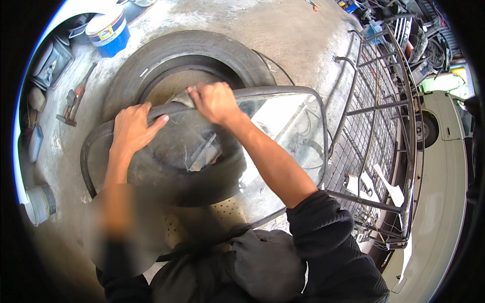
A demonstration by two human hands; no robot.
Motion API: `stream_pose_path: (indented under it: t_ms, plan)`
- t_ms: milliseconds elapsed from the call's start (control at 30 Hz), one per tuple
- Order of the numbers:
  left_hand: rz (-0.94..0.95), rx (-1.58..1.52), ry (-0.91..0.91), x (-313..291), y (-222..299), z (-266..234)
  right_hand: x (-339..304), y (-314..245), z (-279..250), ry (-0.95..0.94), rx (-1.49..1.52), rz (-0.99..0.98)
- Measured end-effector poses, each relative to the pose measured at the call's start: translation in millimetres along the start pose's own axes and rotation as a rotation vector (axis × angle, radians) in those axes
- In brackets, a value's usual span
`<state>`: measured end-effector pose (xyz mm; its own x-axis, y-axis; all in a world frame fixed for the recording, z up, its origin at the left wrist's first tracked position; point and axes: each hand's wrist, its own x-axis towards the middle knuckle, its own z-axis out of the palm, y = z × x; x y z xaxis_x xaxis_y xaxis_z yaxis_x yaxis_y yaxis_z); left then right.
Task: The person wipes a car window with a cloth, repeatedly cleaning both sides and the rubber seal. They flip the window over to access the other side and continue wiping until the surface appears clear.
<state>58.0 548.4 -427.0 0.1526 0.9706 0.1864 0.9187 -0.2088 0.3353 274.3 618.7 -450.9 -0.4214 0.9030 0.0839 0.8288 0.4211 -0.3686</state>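
Note:
A large pane of vehicle window glass [295, 126] with rounded corners leans across a tyre [169, 48] that lies on the floor. Black rubber seal [275, 91] runs round the pane's edge. My left hand [130, 130] is wrapped over the far edge of the pane, its thumb on the near side of the seal. A greyish cloth [182, 97] is bunched in my closed right hand [217, 102], against the same edge a little to the right. The pane's near edge reaches my lap. Through the glass the tyre shows darkly, with reflections over it.
A blue and white bucket [108, 33] stands at the far left, and a hammer [75, 103] lies nearer on the concrete. To the right, a metal mesh rack [371, 108] stands between me and a pale vehicle [434, 202]. Assorted parts [422, 40] are piled at the far right.

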Motion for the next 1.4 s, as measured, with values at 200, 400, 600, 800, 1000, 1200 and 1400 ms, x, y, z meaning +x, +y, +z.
stream_pose_path:
  t_ms: [200,400,600,800,1000,1200,1400]
  plan:
    - [0.005,0.037,0.059,-0.4,-3.8,10.4,15.1,128.8,-76.6,0.795,0.639,0.590]
    - [-0.011,0.013,0.064,0.3,-2.6,8.3,-32.5,181.9,-184.6,0.912,0.857,0.419]
    - [-0.049,0.016,0.003,1.6,-0.6,6.6,-117.7,73.8,-231.4,0.678,1.060,0.417]
    - [-0.037,0.003,0.034,2.0,1.0,5.9,-112.4,61.3,-197.2,-0.280,0.497,-0.071]
    - [-0.032,0.003,0.020,0.1,0.5,3.2,-35.7,134.5,-117.7,-0.080,0.114,0.197]
    - [-0.038,-0.015,0.007,0.5,-1.6,2.2,-15.0,162.4,-91.9,-0.526,0.142,0.235]
    - [-0.075,-0.010,-0.038,1.2,-2.8,1.7,-26.7,162.3,-87.0,-0.314,0.278,0.199]
